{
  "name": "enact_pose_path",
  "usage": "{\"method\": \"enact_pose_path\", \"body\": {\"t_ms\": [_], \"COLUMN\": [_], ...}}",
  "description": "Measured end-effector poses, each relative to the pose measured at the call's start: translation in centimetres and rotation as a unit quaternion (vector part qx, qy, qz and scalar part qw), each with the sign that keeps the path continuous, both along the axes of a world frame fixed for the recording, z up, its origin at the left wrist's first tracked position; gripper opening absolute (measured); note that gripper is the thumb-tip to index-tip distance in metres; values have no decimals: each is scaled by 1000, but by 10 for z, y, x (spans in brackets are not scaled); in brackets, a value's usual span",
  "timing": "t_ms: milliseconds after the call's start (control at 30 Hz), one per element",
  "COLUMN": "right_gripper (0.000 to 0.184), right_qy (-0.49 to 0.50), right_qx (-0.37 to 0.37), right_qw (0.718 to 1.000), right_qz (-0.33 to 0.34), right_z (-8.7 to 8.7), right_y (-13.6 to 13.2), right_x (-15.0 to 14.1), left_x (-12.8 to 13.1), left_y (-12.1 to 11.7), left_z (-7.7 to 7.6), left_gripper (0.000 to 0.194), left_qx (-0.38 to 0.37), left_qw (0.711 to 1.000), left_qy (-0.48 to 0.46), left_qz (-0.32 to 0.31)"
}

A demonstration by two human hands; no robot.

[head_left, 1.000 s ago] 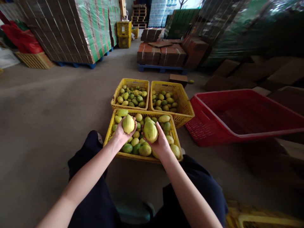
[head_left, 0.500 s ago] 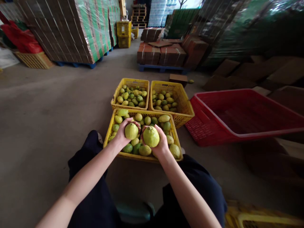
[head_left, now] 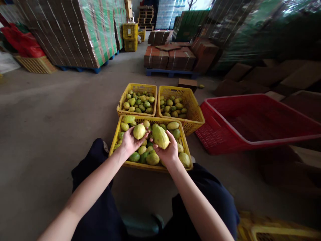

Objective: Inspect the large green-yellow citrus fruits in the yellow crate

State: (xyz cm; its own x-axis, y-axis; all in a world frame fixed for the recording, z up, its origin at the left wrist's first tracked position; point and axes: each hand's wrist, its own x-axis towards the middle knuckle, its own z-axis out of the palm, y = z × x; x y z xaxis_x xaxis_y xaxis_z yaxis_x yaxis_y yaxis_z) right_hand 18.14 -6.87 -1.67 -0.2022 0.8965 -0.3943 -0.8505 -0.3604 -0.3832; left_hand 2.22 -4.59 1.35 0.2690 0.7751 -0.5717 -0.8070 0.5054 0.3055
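Note:
Above the near yellow crate (head_left: pixel 150 167), both my hands are raised with one lemon each. A small yellow-green lemon (head_left: pixel 139 131) rests in the upturned fingers of my left hand (head_left: pixel 130 142). My right hand (head_left: pixel 169 150) cradles a larger, longer lemon (head_left: pixel 160 136), its narrow end pointing away and to the left. The fingertips of the two hands are close together. Under them the crate holds many green and yellow lemons (head_left: pixel 152 159), some hidden by my hands.
Two more yellow crates with lemons, a left one (head_left: pixel 156 100) and a right one (head_left: pixel 195 107), stand just behind. To the right is a red crate (head_left: pixel 250 143). Bundled cardboard (head_left: pixel 182 60) lies on a blue pallet (head_left: pixel 173 72) further back. Wrapped stacks (head_left: pixel 100 36) stand at left.
Both lemons have been turned in my hands; the right one now shows its long side instead of its end. My hands have rolled palm-up, and the left lemon sits slightly higher.

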Motion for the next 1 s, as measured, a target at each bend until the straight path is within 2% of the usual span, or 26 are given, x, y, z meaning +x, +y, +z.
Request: {"method": "enact_pose_path", "body": {"t_ms": [133,233,367,467,633,800,1000], "right_gripper": [23,23,20,20,29,37,40], "right_qy": [-2,6,3,-19,-12,-19,-14], "right_qx": [-24,-8,8,12,61,73,64], "right_qw": [1000,1000,1000,1000,997,996,997], "right_qz": [4,11,3,-4,48,40,33], "right_z": [2,0,-4,-5,4,14,14], "right_y": [0,0,1,0,-5,-10,-11], "right_x": [0,0,0,0,-4,-5,-6], "left_x": [0,2,3,2,0,3,4], "left_y": [1,0,-1,-1,-7,-15,-17], "left_z": [1,1,-1,-1,2,5,2], "left_gripper": [44,43,44,47,46,41,33], "left_qx": [-28,-20,15,50,120,115,78], "left_qw": [999,999,1000,998,989,992,996], "left_qy": [-30,-28,-14,-14,-12,-8,-33], "left_qz": [-9,-4,1,-25,-80,-49,-5]}}
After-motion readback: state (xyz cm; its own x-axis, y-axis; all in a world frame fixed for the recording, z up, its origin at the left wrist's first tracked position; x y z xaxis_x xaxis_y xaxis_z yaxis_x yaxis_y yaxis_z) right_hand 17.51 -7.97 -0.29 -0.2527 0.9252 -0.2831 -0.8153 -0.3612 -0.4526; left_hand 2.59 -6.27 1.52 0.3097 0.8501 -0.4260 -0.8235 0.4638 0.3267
